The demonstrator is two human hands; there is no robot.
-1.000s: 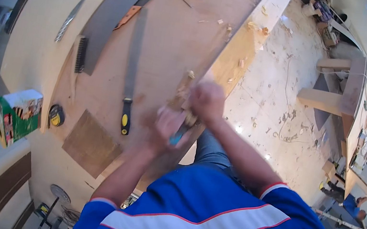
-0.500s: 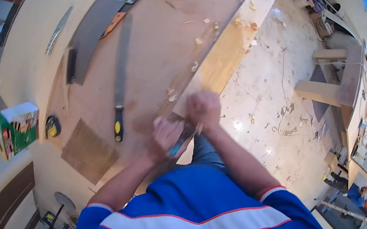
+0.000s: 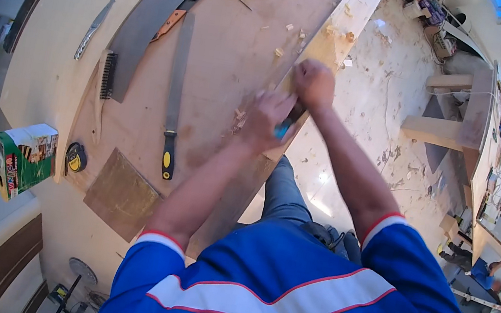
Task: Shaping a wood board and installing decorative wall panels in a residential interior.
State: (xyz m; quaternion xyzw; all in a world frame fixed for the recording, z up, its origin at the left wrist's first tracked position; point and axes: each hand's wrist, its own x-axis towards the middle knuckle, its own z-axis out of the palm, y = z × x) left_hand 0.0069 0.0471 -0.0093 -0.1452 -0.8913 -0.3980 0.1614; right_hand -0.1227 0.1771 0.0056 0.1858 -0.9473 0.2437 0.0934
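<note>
My right hand (image 3: 315, 86) is a fist over the front of a hand plane (image 3: 282, 129), of which only a teal and dark part shows between my hands. Wrapped round its rear is my left hand (image 3: 266, 119), fingers closed. Most of the tool is hidden by my hands. Beneath it lies a long pale wooden board (image 3: 353, 16) along the right edge of the workbench (image 3: 226, 66), with curled shavings (image 3: 332, 31) on its far part.
Left of my hands lie a long file (image 3: 178, 78), a wire brush (image 3: 102, 92), a handsaw (image 3: 168, 24), a tape measure (image 3: 75, 157) and a square brown panel (image 3: 122, 196). A green-and-white box (image 3: 25, 158) stands at the left. Shavings litter the floor (image 3: 362, 122); two people are far right.
Both hands and the hand plane have moved forward and a little right along the board, away from my body. My arms are stretched farther out.
</note>
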